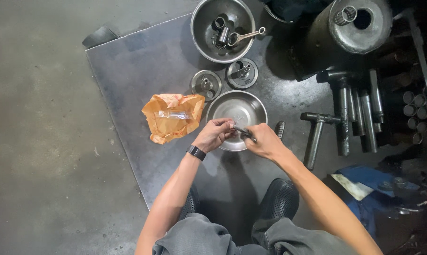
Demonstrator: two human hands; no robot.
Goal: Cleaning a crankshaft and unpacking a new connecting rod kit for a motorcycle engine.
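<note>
Here, both hands (left (214, 134), right (263, 140)) over a steel bowl (253, 106).

Two bare forearms reaching forward and converging, left hand (214, 133) fingers pinched together, black band on wrist, right hand (263, 140) curled closed, knuckles up

Two metal bowls: one (237, 111) under the hands, one (223, 29) far beyond them. Two round flanged parts (206, 85) (242, 73) lie between. One orange bag (172, 116) lies left.
</note>
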